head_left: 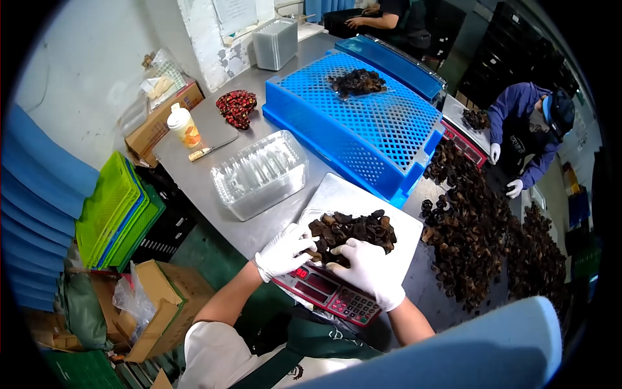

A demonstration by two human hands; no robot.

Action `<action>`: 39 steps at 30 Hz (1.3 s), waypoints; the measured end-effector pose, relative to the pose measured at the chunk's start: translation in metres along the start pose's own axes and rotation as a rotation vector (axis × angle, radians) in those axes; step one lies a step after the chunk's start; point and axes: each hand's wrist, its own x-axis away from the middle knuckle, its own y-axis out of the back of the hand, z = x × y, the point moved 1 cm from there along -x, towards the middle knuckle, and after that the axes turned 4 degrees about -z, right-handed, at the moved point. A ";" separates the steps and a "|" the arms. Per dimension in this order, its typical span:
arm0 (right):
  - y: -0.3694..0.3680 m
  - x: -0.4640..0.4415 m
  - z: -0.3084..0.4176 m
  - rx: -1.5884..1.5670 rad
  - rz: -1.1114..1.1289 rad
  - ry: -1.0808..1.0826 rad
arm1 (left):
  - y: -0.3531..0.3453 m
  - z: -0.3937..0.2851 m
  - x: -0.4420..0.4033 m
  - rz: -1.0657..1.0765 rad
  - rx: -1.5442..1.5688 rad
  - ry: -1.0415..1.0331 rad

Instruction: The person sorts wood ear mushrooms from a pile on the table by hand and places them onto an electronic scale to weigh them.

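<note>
A pile of dark brown, curled dried wood ear fungus [363, 231] lies on the metal plate [405, 235] of a red weighing scale [321, 293], whose lit display and keypad face me. At the pile's left edge is my white-gloved left hand [285, 251], its fingers apart and touching the pieces. My right hand [366, 269], also gloved, reaches over the front edge of the pile, fingers spread on the fungus. Whether a tray lies under the pile is hard to see. Behind my left hand stands a stack of clear plastic trays [259, 175].
An upturned blue crate [350, 139] bears a tray of fungus [356, 83]. A large loose heap [466, 233] spreads to the right. A gloved co-worker [531, 136] stands by another scale. At left are a knife [210, 149], a bottle [184, 126] and red-black pieces [237, 108].
</note>
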 end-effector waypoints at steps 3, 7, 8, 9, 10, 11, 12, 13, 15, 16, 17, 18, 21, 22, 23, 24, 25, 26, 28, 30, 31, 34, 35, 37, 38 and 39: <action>-0.021 -0.009 0.006 0.143 -0.017 0.043 | -0.003 0.005 0.005 -0.036 0.073 0.043; -0.027 -0.009 0.010 0.310 0.065 0.022 | -0.003 0.007 0.008 -0.059 0.072 0.006; -0.018 -0.004 0.011 0.172 -0.052 -0.010 | -0.003 0.007 0.008 -0.063 0.089 0.002; -0.008 0.004 0.011 0.033 -0.169 -0.043 | -0.002 0.008 0.008 -0.066 0.106 -0.003; 0.002 0.014 0.012 -0.085 -0.282 -0.081 | -0.003 0.008 0.009 -0.065 0.106 -0.003; 0.010 0.024 0.002 -0.308 -0.350 -0.060 | -0.003 0.007 0.008 -0.086 0.098 -0.023; 0.017 0.040 -0.007 -0.440 -0.399 -0.066 | -0.004 0.007 0.008 -0.102 0.092 -0.045; 0.030 0.059 -0.015 -0.518 -0.337 -0.169 | -0.005 0.006 0.006 -0.095 0.097 -0.050; 0.034 0.107 -0.044 -0.625 -0.330 -0.307 | -0.004 -0.001 -0.001 -0.139 0.018 -0.100; 0.033 0.133 -0.058 -0.714 -0.355 -0.376 | -0.005 -0.008 -0.004 -0.213 -0.030 -0.127; 0.033 0.161 -0.069 -0.816 -0.350 -0.473 | -0.011 -0.008 -0.004 -0.303 -0.028 -0.152; 0.033 0.192 -0.080 -0.826 -0.352 -0.552 | -0.013 -0.010 -0.006 -0.313 -0.035 -0.172; 0.031 0.315 -0.122 -0.578 -0.132 -0.899 | -0.020 -0.014 -0.014 -0.282 -0.102 -0.233; 0.022 0.369 -0.141 -0.548 -0.039 -1.095 | -0.026 -0.011 -0.015 -0.229 -0.134 -0.224; 0.016 0.411 -0.145 -0.436 0.008 -1.276 | -0.029 -0.010 -0.014 -0.180 -0.099 -0.200; 0.015 0.450 -0.145 -0.194 0.214 -1.428 | -0.027 -0.015 -0.017 -0.148 -0.069 -0.211; 0.018 0.459 -0.132 0.054 0.346 -1.457 | -0.024 -0.020 -0.018 -0.119 -0.039 -0.220; 0.021 0.467 -0.118 0.290 0.492 -1.482 | -0.023 -0.018 -0.018 -0.083 -0.025 -0.207; 0.011 0.486 -0.119 0.337 0.208 -1.416 | -0.012 -0.030 -0.020 -0.080 -0.035 -0.165; -0.024 0.505 -0.167 0.093 -0.093 -1.378 | -0.003 -0.037 -0.024 -0.054 -0.064 -0.119; -0.015 0.467 -0.147 0.142 -0.281 -1.200 | -0.004 -0.036 -0.026 -0.038 -0.099 -0.115; -0.022 0.409 -0.140 0.104 -0.439 -1.118 | -0.007 -0.038 -0.030 0.024 -0.144 -0.046; -0.034 0.399 -0.143 0.084 -0.518 -1.073 | -0.009 -0.037 -0.032 0.012 -0.230 -0.083; -0.052 0.389 -0.148 0.080 -0.506 -1.035 | -0.017 -0.026 -0.035 0.050 -0.357 -0.030; -0.061 0.390 -0.155 0.024 -0.514 -1.008 | -0.021 -0.019 -0.035 0.070 -0.378 0.009; -0.067 0.393 -0.162 -0.028 -0.524 -0.987 | -0.025 -0.013 -0.036 0.095 -0.396 0.043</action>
